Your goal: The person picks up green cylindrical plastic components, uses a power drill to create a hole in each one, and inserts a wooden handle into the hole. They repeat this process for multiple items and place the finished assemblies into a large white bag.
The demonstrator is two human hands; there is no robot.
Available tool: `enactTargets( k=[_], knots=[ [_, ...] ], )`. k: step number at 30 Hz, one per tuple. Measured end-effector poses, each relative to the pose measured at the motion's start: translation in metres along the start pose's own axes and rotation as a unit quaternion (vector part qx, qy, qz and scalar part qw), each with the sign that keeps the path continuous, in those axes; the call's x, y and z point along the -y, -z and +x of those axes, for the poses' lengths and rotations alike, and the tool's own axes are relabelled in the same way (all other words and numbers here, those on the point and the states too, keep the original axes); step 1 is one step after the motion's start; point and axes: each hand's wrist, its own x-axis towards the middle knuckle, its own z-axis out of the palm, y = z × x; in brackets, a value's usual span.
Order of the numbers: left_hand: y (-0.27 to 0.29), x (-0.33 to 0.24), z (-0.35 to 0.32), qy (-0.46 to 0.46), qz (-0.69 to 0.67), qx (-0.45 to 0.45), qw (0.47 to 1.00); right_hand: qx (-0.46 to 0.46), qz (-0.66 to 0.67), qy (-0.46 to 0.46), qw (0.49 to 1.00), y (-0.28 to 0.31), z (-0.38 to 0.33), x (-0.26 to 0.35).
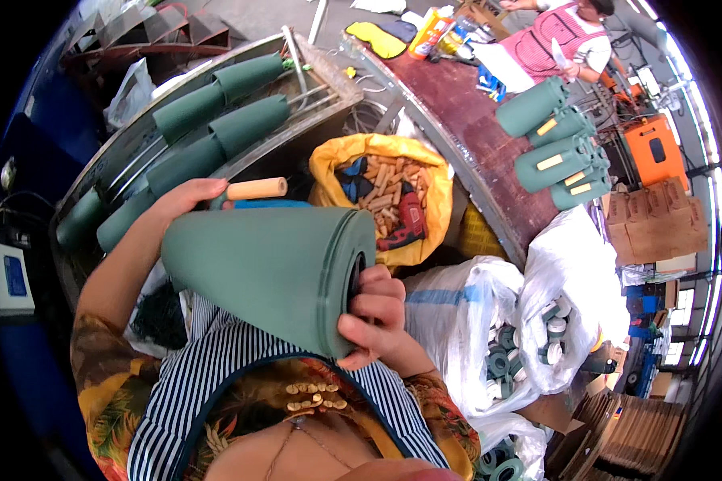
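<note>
A large green tapered container [257, 264] lies across my lap, its round, ringed opening facing right. My right hand [377, 314] grips that rim, the fingers curled into the opening. At the container's far left side my left hand [191, 197] is closed around a tan wooden cylinder [258, 188], whose end points right. A blue strip [271, 204] shows just under the cylinder, partly hidden by the container. Beyond the container stands a yellow sack [440, 192] of similar tan cylinders, with red and blue pieces among them.
More green containers [253, 124] lie on metal rods in a bench [329, 120] at the far left. On a dark red table [473, 128] others [549, 156] carry tan strips. Plastic bags [465, 305] of green and white rings stand right. A person [537, 48] holds a knife beyond.
</note>
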Motion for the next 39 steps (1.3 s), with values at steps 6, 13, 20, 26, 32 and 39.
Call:
enactTargets(
  k=[6,13,20,26,32,39],
  knots=[
    [-0.072,0.022,-0.039,-0.555,0.502,-0.178,0.639,-0.335,0.409,-0.558,0.64,-0.012,-0.033,-0.086],
    [-0.05,0.038,-0.069,-0.55,0.478,-0.194,0.657,-0.249,0.188,-0.543,0.78,-0.043,-0.02,-0.059],
    [-0.024,0.047,-0.069,-0.408,0.233,-0.236,0.851,-0.096,-0.058,-0.4,0.91,-0.042,-0.002,-0.018],
    [0.016,0.06,-0.051,-0.28,0.055,-0.168,0.944,0.033,-0.043,-0.356,0.933,-0.036,-0.007,-0.008],
    [0.016,0.051,-0.047,-0.268,0.053,-0.152,0.95,-0.129,0.225,-0.473,0.842,-0.002,-0.018,-0.066],
    [0.019,0.036,-0.052,-0.317,0.067,-0.141,0.936,-0.126,0.319,-0.516,0.785,-0.009,-0.039,-0.067]
  ],
)
